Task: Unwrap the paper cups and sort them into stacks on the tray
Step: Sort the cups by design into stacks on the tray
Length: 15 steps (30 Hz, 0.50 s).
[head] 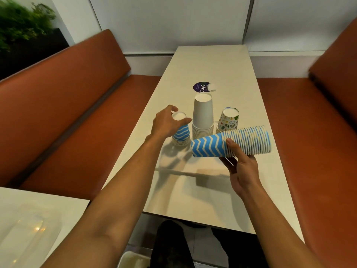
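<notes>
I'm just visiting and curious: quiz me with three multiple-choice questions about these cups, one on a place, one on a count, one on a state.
1. The white stack stands: A) between the standing zigzag stack and the doodle stack; B) on a shelf; C) on a chair.
2. Stacks standing on the table: A) one; B) three; C) five.
3. The held zigzag stack in the right hand is: A) upright; B) lying sideways; C) crushed.
Answers: 1A, those two flank it; 2B, three stand upside down; 3B, its rims face right.

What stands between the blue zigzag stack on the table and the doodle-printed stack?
The tall plain white cup stack, upside down, as the head view shows.
</notes>
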Motion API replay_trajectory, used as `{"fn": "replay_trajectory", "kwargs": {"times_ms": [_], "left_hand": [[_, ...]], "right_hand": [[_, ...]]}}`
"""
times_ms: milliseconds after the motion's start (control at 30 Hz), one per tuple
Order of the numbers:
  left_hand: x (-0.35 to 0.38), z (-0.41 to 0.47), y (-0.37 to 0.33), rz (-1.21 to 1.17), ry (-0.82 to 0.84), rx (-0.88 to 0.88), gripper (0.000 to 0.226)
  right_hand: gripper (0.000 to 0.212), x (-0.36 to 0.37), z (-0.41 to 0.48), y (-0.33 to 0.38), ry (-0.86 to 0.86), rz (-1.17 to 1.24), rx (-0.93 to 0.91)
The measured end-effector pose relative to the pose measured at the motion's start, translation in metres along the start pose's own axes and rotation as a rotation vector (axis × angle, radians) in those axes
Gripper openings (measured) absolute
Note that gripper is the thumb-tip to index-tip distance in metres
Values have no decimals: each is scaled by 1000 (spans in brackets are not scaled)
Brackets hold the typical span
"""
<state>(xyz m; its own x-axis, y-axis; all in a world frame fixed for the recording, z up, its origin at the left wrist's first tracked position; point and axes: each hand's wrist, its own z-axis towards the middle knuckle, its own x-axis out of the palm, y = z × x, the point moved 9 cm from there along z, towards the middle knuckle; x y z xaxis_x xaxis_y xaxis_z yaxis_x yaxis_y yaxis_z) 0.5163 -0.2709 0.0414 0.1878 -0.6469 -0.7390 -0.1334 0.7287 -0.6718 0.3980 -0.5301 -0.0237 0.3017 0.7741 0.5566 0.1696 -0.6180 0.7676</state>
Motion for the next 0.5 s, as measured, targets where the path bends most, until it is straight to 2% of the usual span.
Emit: {"fn": "replay_trajectory", "kwargs": {"times_ms": [100,167,200,267,367,500], "left_hand": [[-15,-22,0,-73,-167,34,61],[-22,-43,-10,-168,-226,109,55],[-20,-54,-19,-196,-188,173,54],[-5,-74,-39,-174,14,305,57],[24,-101,-51,-74,313,373,70],[35,-110,-48,-11,334,366,78]], "right_hand": [[66,3,-2,1,29,-1,1],[58,4,-2,1,37,-16,-3],[54,5,-2,1,39,-21,-2],[51,7,-3,-2,40,-33,4],[49,10,-5,-5,43,-50,16],[42,18,-9,-7,71,-88,10]]}}
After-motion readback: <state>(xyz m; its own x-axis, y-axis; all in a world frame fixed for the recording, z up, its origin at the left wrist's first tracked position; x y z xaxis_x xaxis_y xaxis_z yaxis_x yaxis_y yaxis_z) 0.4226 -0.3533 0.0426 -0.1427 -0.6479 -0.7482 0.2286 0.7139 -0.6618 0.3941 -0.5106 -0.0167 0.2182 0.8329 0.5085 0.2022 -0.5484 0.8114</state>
